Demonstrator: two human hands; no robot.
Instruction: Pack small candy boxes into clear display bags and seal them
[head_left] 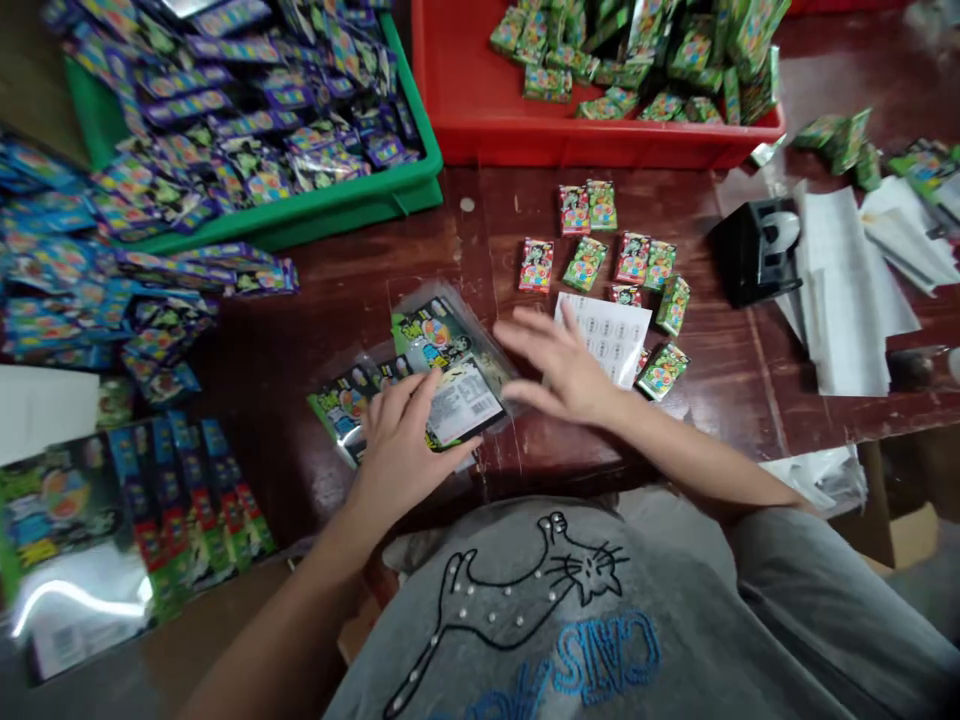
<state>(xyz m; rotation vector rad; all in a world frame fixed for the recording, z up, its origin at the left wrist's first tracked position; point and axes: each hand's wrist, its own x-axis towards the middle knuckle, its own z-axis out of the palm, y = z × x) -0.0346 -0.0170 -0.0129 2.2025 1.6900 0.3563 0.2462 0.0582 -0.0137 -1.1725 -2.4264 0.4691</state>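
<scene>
The left hand point(397, 440) rests loosely spread fingers over flat black-and-green plastic packets point(463, 402), grip unclear; the right hand point(566, 375), fingers wide apart, visibly empty, is at their right edge.

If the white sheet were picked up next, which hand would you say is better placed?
Likely the right hand, nearest the white sheet, while the left hand lies over the packets.

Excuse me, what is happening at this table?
The person's left hand lies on printed packages in clear plastic. The right hand, fingers spread, partly covers a white sheet of round labels; contact is unclear. Near the sheet lie small red and green packets. A red tray beyond them holds many green packets.
</scene>
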